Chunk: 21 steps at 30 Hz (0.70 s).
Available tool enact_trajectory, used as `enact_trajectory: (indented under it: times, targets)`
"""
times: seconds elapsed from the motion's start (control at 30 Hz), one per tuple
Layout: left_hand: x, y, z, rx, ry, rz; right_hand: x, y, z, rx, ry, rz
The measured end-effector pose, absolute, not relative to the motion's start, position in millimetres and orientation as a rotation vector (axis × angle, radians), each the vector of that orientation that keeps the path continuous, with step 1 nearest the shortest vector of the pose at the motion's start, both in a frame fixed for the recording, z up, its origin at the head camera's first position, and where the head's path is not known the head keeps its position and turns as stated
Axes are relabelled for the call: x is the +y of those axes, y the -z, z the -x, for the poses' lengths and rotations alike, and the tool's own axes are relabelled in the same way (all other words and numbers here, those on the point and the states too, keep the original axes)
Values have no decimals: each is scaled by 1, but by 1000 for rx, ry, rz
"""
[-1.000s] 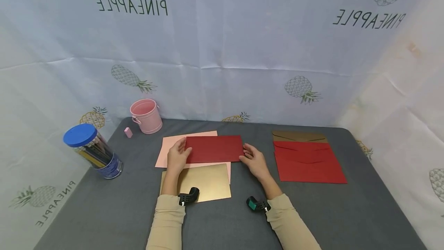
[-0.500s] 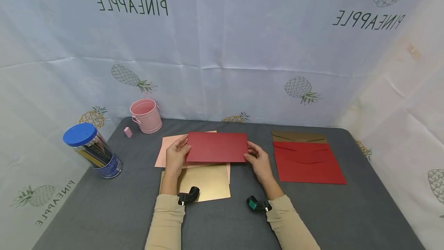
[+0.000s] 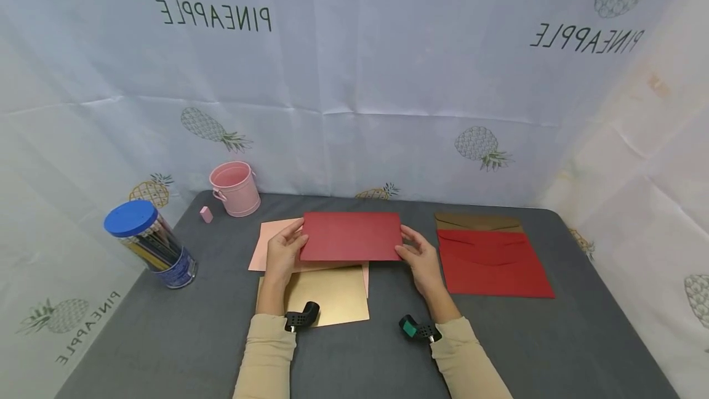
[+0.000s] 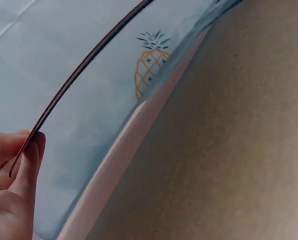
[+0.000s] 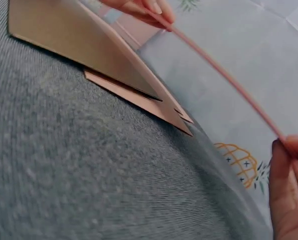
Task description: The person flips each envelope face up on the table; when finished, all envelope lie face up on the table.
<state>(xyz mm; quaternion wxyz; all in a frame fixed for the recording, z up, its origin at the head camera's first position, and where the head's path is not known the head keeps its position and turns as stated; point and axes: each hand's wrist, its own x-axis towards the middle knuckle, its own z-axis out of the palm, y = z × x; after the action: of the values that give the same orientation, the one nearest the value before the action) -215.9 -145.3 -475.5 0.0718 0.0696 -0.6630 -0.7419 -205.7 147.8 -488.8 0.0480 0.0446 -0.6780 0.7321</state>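
Observation:
Both hands hold a red envelope [image 3: 351, 236] by its short sides, raised above the table. My left hand [image 3: 284, 257] pinches the left edge between thumb and fingers; my right hand [image 3: 423, 263] pinches the right edge. In the left wrist view the envelope [image 4: 79, 70] appears edge-on and slightly bowed, with the left hand [image 4: 11, 205] at its end. Both ends of the envelope [image 5: 228, 77] are gripped in the right wrist view. Beneath it lie pink envelopes [image 3: 263, 254] and a gold envelope [image 3: 332, 299], partly overlapping.
At the right lie red envelopes [image 3: 493, 273] over a brown one [image 3: 479, 221]. A pink bucket [image 3: 237, 196] and a pink eraser-like block [image 3: 206, 214] stand at the back left. A blue-lidded tub of pencils [image 3: 157, 245] stands at the left edge, before a pineapple-print cloth [image 3: 354, 79].
The red envelope has been lifted from over the pink envelopes and shifted slightly right. My right hand has moved right with it and now grips its edge; the left hand has moved little.

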Motion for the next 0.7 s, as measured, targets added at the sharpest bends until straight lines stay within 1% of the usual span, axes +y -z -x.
enact_trajectory:
  times: [0.17, 0.27, 0.33, 0.43, 0.53, 0.6, 0.7]
  targets:
    - [-130, 469, 214, -2089, 1995, -131, 151, 469, 199, -1958, -2231, -151]
    - [-110, 454, 206, -2127, 1837, -56, 149, 456, 192, -1934, -2141, -173]
    - [-91, 438, 195, -2136, 1829, 54, 145, 447, 187, -1930, -2022, -207]
    - [-62, 412, 175, -2159, 1885, 343, 134, 437, 180, -1917, -1787, -278]
    - [-40, 394, 158, -2173, 1943, 608, 121, 428, 173, -1892, -1552, -402]
    - [-33, 387, 150, -2175, 1935, 687, 113, 422, 169, -1876, -1430, -496]
    - [-29, 379, 141, -2137, 1907, 708, 104, 414, 165, -1852, -1349, -668]
